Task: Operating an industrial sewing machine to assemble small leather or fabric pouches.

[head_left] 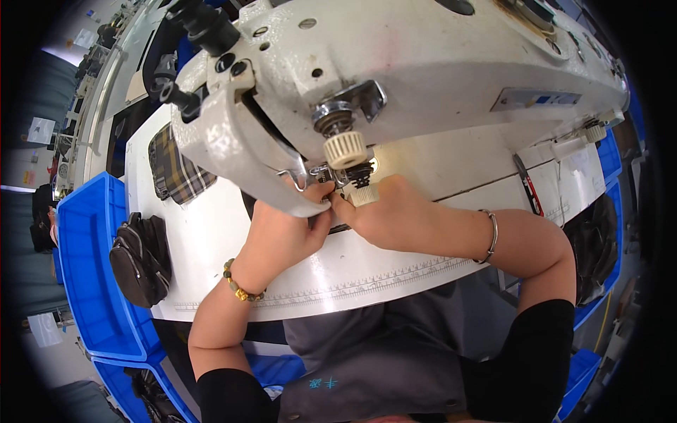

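Note:
A white industrial sewing machine (423,77) spans the upper part of the view, its head bent over both hands. Beneath its tension knobs, my left hand (282,229) is closed, thumb and fingers pinched beside the needle area. My right hand (391,215) meets it from the other side, fingers curled and the tips pressed together close to the left ones. A sliver of dark material (340,228) shows below the fingertips. The machine's parts and my fingers hide most of what they hold, so I cannot make out its kind.
Folded plaid cloth (180,169) lies left on the white table (211,247). A small black backpack (141,261) sits at the left edge, against a blue bin (92,261). To the right lies a red-and-black cutter (529,187). A ruler strip (352,283) follows the near edge.

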`<state>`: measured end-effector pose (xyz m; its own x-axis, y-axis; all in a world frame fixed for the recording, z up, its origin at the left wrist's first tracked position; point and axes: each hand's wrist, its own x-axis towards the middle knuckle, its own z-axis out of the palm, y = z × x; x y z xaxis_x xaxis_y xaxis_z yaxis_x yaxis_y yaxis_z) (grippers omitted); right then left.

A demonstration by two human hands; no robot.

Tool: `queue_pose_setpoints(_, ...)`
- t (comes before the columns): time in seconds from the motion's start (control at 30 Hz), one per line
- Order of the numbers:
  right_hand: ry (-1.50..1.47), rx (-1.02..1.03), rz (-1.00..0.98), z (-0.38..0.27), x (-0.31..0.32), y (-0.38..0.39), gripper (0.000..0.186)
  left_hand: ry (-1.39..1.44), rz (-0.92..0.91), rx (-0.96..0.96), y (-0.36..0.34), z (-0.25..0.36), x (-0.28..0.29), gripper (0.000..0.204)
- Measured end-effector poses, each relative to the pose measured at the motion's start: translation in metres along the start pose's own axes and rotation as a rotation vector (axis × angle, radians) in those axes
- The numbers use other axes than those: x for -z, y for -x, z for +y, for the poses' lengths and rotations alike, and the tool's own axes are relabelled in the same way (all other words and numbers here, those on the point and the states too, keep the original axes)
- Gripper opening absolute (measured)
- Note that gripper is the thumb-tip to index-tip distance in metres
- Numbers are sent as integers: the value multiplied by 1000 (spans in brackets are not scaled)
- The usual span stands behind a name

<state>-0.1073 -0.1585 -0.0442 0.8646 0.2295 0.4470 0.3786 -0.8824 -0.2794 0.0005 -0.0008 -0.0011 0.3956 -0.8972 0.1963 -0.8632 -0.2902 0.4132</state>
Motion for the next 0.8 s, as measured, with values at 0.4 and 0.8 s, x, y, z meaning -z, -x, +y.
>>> queue_pose_setpoints(0.4, -133, -171, -120, 10, 4, 0, 10, 132, -57, -50, -5, -15, 25, 15)
queue_pose_setpoints(0.8, -51, -150, -93, 6, 4, 1, 10, -144, 92, 46, 0, -42, 5, 14)
